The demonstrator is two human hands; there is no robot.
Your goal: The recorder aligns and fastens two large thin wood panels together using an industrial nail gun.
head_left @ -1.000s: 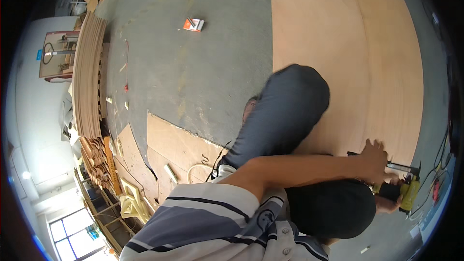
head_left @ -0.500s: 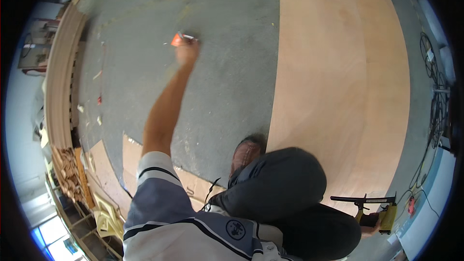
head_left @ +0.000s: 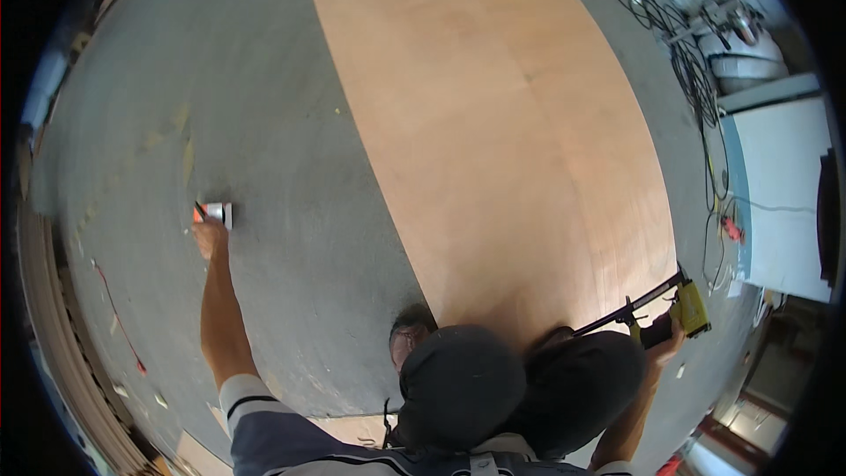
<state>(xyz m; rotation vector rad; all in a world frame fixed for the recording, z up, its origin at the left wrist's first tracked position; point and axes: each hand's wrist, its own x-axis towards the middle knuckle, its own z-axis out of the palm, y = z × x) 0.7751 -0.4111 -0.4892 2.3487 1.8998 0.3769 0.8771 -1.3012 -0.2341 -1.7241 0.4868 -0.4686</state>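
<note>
A person crouches on a grey concrete floor (head_left: 291, 123) beside a large plywood sheet (head_left: 502, 132), one arm stretched to a small box and the other on a nail gun.

The left hand (head_left: 211, 235) reaches far out to the left and rests on a small orange-and-white box (head_left: 214, 212) lying on the bare concrete, well apart from the plywood; whether the fingers have closed on it cannot be told, nor what the box contains. The right hand (head_left: 663, 335) grips the dark handle of a yellow nail gun (head_left: 677, 310), whose long black magazine lies across the sheet's near right corner. The pale, smooth sheet runs away up the middle. Black cables (head_left: 683, 44) coil on the floor at upper right, next to a white cabinet (head_left: 780, 194). Curved wooden strips (head_left: 53, 335) lie at the far left.
</note>
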